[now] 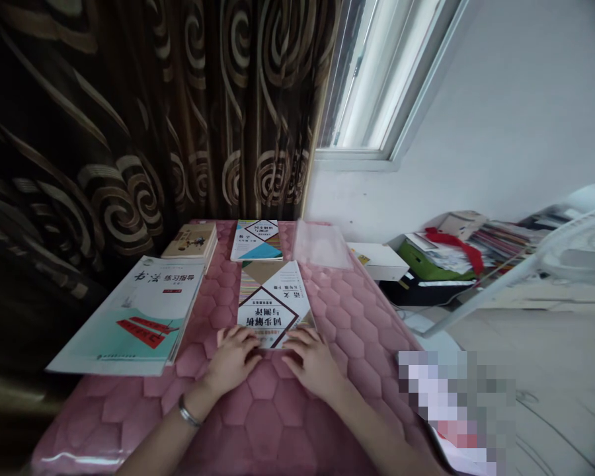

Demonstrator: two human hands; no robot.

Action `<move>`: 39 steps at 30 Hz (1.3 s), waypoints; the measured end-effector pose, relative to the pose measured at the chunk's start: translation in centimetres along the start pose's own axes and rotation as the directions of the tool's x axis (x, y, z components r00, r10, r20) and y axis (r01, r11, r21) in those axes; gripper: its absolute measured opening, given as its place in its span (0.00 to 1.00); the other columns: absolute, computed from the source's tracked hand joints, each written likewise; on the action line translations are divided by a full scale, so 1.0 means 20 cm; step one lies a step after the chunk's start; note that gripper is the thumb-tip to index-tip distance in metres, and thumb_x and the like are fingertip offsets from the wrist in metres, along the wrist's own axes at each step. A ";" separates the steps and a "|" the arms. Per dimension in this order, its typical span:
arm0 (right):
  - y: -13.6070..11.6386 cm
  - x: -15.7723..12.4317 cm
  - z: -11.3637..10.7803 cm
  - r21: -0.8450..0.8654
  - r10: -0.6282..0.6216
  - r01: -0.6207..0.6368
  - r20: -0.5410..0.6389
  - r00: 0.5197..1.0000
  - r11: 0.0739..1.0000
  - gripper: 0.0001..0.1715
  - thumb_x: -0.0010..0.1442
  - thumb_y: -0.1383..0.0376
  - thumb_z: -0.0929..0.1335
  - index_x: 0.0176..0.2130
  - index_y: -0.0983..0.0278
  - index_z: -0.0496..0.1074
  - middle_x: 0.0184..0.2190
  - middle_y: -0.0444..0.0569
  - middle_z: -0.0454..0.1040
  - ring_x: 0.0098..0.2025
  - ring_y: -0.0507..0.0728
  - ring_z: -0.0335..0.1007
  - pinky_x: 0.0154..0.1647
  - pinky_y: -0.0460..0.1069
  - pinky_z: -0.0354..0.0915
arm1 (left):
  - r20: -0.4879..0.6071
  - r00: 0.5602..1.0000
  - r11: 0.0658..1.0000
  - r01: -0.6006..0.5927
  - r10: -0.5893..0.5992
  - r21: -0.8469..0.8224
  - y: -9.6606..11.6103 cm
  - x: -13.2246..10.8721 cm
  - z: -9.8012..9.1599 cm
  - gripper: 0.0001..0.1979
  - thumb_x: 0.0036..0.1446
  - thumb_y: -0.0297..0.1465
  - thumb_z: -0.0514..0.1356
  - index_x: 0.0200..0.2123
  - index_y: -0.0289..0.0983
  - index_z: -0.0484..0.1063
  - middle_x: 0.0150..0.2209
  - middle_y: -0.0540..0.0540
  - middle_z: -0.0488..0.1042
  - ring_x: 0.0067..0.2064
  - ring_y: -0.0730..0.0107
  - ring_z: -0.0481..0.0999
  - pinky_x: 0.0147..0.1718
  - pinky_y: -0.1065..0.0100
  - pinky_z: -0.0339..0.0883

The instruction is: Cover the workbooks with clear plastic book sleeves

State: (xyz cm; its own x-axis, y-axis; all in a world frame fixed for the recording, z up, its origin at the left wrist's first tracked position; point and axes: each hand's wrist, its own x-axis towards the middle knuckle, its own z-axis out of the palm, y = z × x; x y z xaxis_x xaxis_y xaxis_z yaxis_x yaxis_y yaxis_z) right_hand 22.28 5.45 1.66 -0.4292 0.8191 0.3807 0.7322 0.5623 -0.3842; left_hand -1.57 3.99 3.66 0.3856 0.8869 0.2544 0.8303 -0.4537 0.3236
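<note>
A Chinese-language workbook (272, 297) lies flat on the pink table cover, its printed title upside down to me. My left hand (235, 357) grips its near left corner, fingers on the cover and thumb by the near edge. At the near right corner, my right hand (310, 360) holds it in the same way. A metal bracelet (189, 411) circles my left wrist. Just beyond the workbook is a smaller booklet (256, 240) with a blue triangle. To the left lies a large calligraphy practice book (133, 311), with more pages beneath its cover.
A stack of brown-covered books (191, 240) sits behind the calligraphy book. A clear plastic sheet (322, 244) lies at the far right of the pink padded table cover (265, 423). Dark curtains (228, 112) hang behind. Boxes of papers (439, 254) and a white chair (506, 271) stand to the right.
</note>
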 end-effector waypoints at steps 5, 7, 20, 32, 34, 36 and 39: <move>-0.12 0.13 0.11 0.034 0.019 -0.022 0.079 0.997 0.999 0.01 0.58 0.64 0.72 0.34 0.58 0.77 0.45 0.46 0.78 0.53 0.60 0.66 0.52 0.56 0.59 | -0.017 0.998 0.998 -0.063 0.064 0.025 0.05 0.09 0.08 0.05 0.58 0.25 0.60 0.34 0.40 0.74 0.41 0.48 0.76 0.48 0.63 0.71 0.53 0.54 0.53; -0.10 0.14 0.12 0.048 0.028 -0.032 0.076 0.997 0.998 0.02 0.58 0.63 0.73 0.32 0.58 0.77 0.45 0.45 0.78 0.52 0.58 0.67 0.50 0.55 0.59 | -0.022 0.997 0.997 -0.078 0.078 0.012 0.03 0.09 0.09 0.05 0.59 0.25 0.59 0.33 0.40 0.74 0.41 0.49 0.77 0.47 0.64 0.71 0.53 0.54 0.53; 0.30 -0.11 -0.09 -0.016 0.081 -0.081 -0.021 0.996 0.997 0.13 0.63 0.65 0.65 0.38 0.53 0.79 0.44 0.45 0.80 0.53 0.61 0.69 0.54 0.61 0.60 | 0.033 0.999 0.998 0.044 -0.043 -0.035 -0.20 -0.05 -0.06 0.08 0.59 0.27 0.60 0.34 0.45 0.78 0.45 0.51 0.80 0.49 0.63 0.73 0.50 0.55 0.55; 0.33 -0.13 -0.09 0.156 0.128 -0.131 0.032 0.991 0.979 0.18 0.63 0.68 0.62 0.41 0.55 0.79 0.48 0.46 0.78 0.56 0.59 0.68 0.57 0.63 0.60 | 0.006 0.996 0.980 0.093 -0.093 -0.178 -0.23 -0.04 -0.05 0.08 0.53 0.25 0.63 0.32 0.45 0.79 0.42 0.50 0.80 0.48 0.64 0.75 0.50 0.57 0.63; 0.34 -0.13 -0.10 0.203 0.108 -0.110 0.020 0.994 0.973 0.19 0.63 0.69 0.61 0.41 0.55 0.79 0.48 0.47 0.78 0.55 0.59 0.68 0.57 0.63 0.61 | 0.009 0.995 0.973 0.095 -0.095 -0.211 -0.23 -0.04 -0.04 0.07 0.54 0.25 0.62 0.31 0.44 0.78 0.42 0.50 0.79 0.48 0.64 0.75 0.50 0.58 0.64; 0.35 -0.11 -0.11 0.260 0.107 -0.101 -0.009 0.994 0.960 0.19 0.61 0.69 0.61 0.40 0.56 0.79 0.48 0.48 0.78 0.53 0.59 0.71 0.55 0.61 0.64 | -0.006 0.990 0.966 0.136 -0.141 -0.222 -0.23 -0.02 -0.04 0.05 0.55 0.27 0.61 0.30 0.42 0.77 0.43 0.48 0.78 0.48 0.64 0.75 0.49 0.59 0.66; 0.36 -0.05 -0.12 0.291 0.239 -0.214 -0.055 0.969 0.932 0.19 0.60 0.69 0.61 0.40 0.57 0.79 0.45 0.48 0.79 0.46 0.57 0.75 0.47 0.55 0.70 | -0.028 0.932 0.923 0.353 -0.360 -0.152 -0.23 0.05 -0.04 0.05 0.57 0.29 0.58 0.32 0.37 0.74 0.40 0.42 0.77 0.46 0.62 0.76 0.46 0.61 0.68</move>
State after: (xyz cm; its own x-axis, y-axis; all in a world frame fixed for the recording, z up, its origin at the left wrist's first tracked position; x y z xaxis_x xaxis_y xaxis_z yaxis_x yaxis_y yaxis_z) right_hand 29.26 8.36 0.52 -0.2118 0.9224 0.3231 0.6206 0.3823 -0.6846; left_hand -5.37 6.93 3.17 0.0491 0.9881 0.1456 0.8415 -0.1195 0.5269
